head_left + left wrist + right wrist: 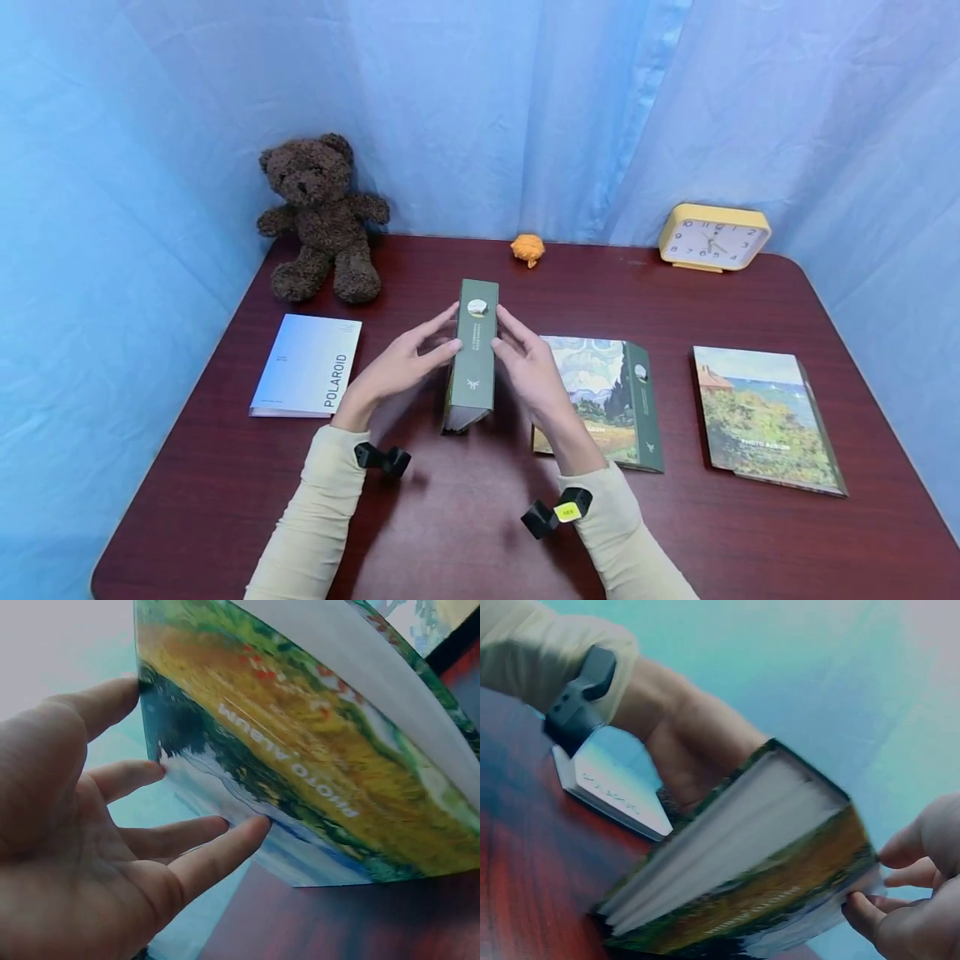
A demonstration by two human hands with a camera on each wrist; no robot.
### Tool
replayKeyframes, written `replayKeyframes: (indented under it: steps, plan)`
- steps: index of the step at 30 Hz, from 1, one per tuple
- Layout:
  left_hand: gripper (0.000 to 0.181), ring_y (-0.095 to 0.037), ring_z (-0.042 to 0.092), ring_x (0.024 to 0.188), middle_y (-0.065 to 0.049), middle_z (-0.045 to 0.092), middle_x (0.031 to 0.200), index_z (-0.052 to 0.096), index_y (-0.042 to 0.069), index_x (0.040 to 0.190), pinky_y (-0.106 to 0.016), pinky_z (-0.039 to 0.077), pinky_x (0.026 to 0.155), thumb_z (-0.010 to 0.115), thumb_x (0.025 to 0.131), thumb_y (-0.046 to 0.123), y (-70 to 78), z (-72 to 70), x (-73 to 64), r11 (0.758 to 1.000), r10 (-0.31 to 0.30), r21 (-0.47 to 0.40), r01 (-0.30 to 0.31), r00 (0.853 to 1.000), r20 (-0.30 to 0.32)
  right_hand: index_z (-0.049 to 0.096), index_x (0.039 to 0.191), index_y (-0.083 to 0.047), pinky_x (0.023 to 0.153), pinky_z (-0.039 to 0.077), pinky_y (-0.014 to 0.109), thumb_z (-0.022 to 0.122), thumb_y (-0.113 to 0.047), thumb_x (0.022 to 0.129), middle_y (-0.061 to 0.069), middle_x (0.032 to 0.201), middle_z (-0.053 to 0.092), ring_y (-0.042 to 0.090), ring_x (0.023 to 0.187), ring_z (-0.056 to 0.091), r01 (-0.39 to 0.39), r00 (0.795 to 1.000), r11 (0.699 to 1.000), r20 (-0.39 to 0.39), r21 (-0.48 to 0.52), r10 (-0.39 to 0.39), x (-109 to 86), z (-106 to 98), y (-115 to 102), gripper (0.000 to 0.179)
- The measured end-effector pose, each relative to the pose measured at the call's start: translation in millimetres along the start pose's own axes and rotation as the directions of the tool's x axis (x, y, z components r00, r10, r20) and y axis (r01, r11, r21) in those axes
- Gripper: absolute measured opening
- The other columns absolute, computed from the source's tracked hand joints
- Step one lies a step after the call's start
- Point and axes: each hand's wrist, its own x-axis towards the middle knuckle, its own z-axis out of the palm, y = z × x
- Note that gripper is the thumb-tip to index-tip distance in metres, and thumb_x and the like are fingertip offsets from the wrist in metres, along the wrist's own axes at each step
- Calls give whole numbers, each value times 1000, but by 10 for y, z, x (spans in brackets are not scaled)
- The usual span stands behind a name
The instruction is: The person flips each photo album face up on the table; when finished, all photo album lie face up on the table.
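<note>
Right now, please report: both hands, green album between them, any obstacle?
Left hand, right hand: touching green album from opposite sides. Album spine up. Possible obstacle: flat green-spined album, partly beneath right forearm.

Left hand [399, 363] opposite right hand [537, 377]

Bright, cool light around me | soft shadows beside the sleeves [311, 508] | pale sheen on the table [442, 533] | right wrist view: curtain [817, 675] washed out, album [802, 870] blurred
</note>
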Motion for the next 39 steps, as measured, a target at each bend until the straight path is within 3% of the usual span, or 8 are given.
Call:
replayKeyframes:
  steps: [4,7,16,22,25,28,33,39]
  plan:
    - [63,-27,48,131,-7,37,151,20,37,152,-37,49,97,53,99,30,29,-56,-34,996,10,-85,-10,1000,-1,35,149,-14,109,36,33,46,-10,100,8,151,38,18,136,40,59,998,994,6,-93,-58,4,106,10,50]
    - [63,-30,46,132,-10,36,151,19,34,152,-40,48,98,52,99,25,25,-95,-65,996,9,-88,-11,1000,-20,35,149,-16,109,37,34,48,-13,100,7,149,40,18,135,42,93,996,983,17,-161,-92,8,159,18,50]
    - [60,-27,48,131,-9,41,148,24,33,152,-45,40,107,53,99,28,3,-213,-145,999,12,39,-9,997,-72,35,149,-25,109,36,33,49,-22,101,1,150,40,16,135,42,106,993,977,72,-187,-94,63,211,115,50]
    - [60,-29,49,130,-10,42,148,28,31,151,-49,40,105,55,98,30,20,-292,-197,998,13,69,-6,995,-97,30,149,-37,112,32,37,41,-30,103,-8,152,36,14,135,42,99,991,956,112,-276,-70,78,245,196,47]
    - [59,-27,51,128,-9,44,147,31,32,150,-48,43,102,57,97,33,39,-327,-224,995,-6,102,17,994,-112,31,149,-34,113,31,40,42,-31,103,-4,151,37,17,134,41,94,991,948,121,-304,-60,92,268,243,48]
    - [58,-25,54,124,-9,46,144,34,31,149,-46,47,98,58,96,34,67,-361,-248,986,-7,165,27,993,-116,32,150,-30,114,29,41,44,-31,102,-2,152,36,18,137,37,79,991,940,129,-333,-38,111,297,301,50]
    - [59,-27,57,119,-10,49,142,38,28,147,-46,50,92,61,93,37,112,-426,-285,962,-3,271,37,992,-124,32,150,-29,116,25,41,47,-31,101,-1,154,34,18,141,31,91,989,898,148,-431,-29,143,338,402,52]
    - [64,-30,56,117,-14,48,138,39,24,148,-47,50,89,61,91,45,151,-496,-354,916,-72,381,130,984,-163,31,151,-23,111,35,43,49,-32,100,9,156,28,26,142,30,154,975,844,216,-514,-46,139,374,496,55]
